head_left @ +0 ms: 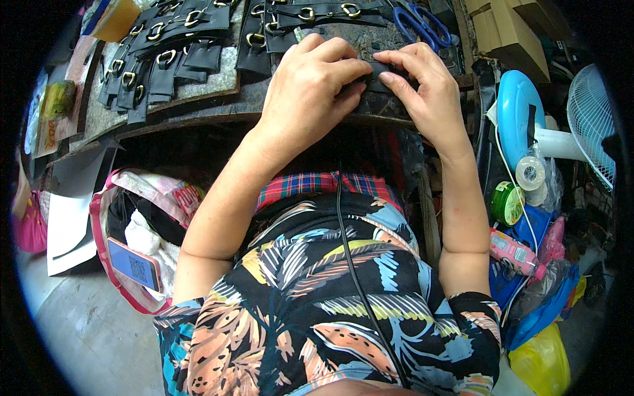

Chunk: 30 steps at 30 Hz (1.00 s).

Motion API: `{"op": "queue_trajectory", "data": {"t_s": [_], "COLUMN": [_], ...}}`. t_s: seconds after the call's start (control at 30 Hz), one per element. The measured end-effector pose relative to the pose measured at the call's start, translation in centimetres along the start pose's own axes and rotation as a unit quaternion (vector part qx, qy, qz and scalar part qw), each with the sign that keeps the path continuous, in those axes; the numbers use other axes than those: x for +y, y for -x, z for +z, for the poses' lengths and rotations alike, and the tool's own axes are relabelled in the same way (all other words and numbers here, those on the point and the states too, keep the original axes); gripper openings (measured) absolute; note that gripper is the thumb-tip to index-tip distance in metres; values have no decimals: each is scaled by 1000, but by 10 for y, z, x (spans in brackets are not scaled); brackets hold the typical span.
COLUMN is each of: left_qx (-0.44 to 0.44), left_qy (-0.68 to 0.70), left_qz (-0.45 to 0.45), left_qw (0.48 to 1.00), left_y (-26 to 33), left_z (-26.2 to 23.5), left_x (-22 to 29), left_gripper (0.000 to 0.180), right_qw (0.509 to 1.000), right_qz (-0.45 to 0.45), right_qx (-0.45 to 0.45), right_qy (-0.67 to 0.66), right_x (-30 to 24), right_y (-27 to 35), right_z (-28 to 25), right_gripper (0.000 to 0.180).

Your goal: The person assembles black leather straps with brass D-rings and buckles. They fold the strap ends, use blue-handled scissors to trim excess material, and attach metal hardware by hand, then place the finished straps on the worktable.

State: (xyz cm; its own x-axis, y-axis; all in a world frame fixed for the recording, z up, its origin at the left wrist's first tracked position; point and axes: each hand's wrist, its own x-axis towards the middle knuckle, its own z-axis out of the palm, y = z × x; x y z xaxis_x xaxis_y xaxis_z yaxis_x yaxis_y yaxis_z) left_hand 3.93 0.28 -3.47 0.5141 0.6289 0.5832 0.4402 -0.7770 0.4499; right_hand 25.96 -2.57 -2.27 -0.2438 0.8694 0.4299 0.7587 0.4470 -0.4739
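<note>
- Black strap piece (pixel 378 78) is lying flat on the bench (pixel 198 109), one only, pinned under the fingertips of both hands; it is looking dark, narrow and mostly hidden.
- Left hand (pixel 310 86) is pressing down on it with curled fingers, grasping its near edge.
- Right hand (pixel 422 82) is pinching its other end between thumb and forefinger.
- Finished black straps with gold buckles (pixel 165 59) are lying in overlapping rows to the left of and beyond the hands, well over a dozen, too many to count exactly.
- One pair of blue-handled scissors (pixel 419 23) is resting just beyond the right hand.
- One phone (pixel 134 264) is sitting in a bag well below the left hand.
</note>
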Motion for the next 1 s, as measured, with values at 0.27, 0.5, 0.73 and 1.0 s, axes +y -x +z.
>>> {"op": "queue_trajectory", "data": {"t_s": [0.27, 0.5, 0.73, 1.0], "left_qx": [-37, 30, 34, 41], "left_qy": [17, 2, 14, -2], "left_qz": [-26, -17, -15, -23], "left_qw": [999, 999, 999, 999], "left_y": [-3, 1, 3, 3], "left_z": [-4, 3, 4, 6], "left_x": [0, 0, -3, -1], "left_gripper": [27, 27, 27, 26], "right_qw": [985, 949, 998, 996], "right_qz": [83, 124, 26, 26], "right_qx": [-19, -22, 54, 81], "right_qy": [-149, -289, 29, -1], "right_x": [-2, 2, -1, -2], "right_y": [-3, -1, 16, 19], "right_z": [1, -9, -6, 8], "right_gripper": [15, 25, 24, 21]}}
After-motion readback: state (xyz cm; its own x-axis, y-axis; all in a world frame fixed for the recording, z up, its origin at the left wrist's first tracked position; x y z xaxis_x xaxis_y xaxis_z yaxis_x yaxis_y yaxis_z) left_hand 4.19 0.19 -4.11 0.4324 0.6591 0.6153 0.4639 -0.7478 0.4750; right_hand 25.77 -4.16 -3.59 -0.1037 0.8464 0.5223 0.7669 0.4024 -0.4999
